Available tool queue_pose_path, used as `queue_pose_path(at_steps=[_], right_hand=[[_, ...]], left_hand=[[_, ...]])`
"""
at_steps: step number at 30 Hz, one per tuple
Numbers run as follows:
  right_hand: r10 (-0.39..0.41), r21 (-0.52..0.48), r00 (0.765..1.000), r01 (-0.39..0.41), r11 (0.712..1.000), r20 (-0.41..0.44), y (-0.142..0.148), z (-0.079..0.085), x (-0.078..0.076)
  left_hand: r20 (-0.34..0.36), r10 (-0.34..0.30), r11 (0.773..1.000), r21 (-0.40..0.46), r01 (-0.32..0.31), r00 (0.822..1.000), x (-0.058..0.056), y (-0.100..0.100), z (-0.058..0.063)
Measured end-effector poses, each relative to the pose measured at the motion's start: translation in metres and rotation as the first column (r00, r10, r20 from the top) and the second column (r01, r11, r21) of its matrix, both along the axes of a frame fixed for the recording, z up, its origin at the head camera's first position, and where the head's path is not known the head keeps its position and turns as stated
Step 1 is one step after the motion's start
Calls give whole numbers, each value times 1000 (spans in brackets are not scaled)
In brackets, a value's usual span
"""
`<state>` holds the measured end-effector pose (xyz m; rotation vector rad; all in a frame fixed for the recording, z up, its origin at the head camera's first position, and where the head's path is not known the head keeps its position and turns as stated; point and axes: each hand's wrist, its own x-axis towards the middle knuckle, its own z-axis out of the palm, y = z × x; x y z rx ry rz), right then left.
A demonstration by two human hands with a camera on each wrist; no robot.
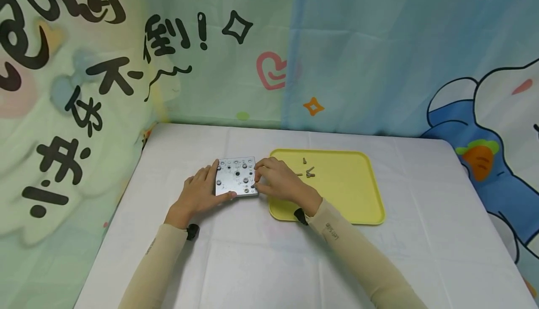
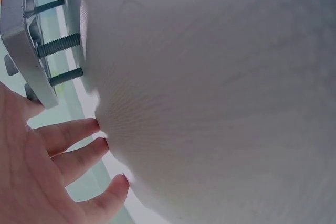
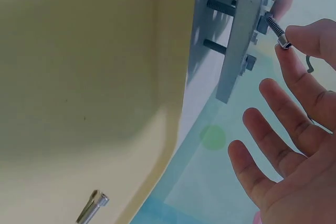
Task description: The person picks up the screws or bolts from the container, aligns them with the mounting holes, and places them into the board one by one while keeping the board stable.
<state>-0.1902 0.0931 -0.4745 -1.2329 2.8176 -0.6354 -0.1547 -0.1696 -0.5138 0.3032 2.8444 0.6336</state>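
A silver metal plate [image 1: 229,173] with several screws and holes lies on the left of the white table. My left hand [image 1: 201,191] holds it at its lower left corner, thumb along the near edge and fingers at the left side. Other fingertips rest on the cloth in the left wrist view. Threaded shanks [image 2: 59,45] stick out from the underside of the plate. My right hand [image 1: 280,183] is at the plate's right edge. Its thumb and index finger pinch a socket-head screw [image 3: 277,32] by the head, the shank pointing at the plate; its other fingers are spread.
Right of the plate a yellow tray [image 1: 337,197] lies on the white tablecloth [image 1: 261,262]. Several loose screws [image 1: 310,173] are in its upper left part. A printed fabric backdrop [image 1: 358,66] hangs behind and beside the table.
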Motion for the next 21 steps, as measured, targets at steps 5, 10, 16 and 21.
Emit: queue_pose_path(at_steps=[5, 10, 16, 21], right_hand=[[9, 22, 1000, -9, 1000, 1, -3, 1, 1], [11, 41, 1000, -11, 999, 1, -6, 2, 2], [33, 31, 998, -31, 999, -50, -9, 0, 1], [30, 45, 999, -28, 999, -45, -9, 0, 1]], left_hand=[[14, -5, 1000, -11, 5, 1000, 0, -1, 0], [15, -5, 1000, -13, 6, 1000, -1, -1, -3], [13, -9, 1000, -13, 9, 1000, -1, -1, -2], [2, -7, 1000, -15, 7, 1000, -1, -1, -2]])
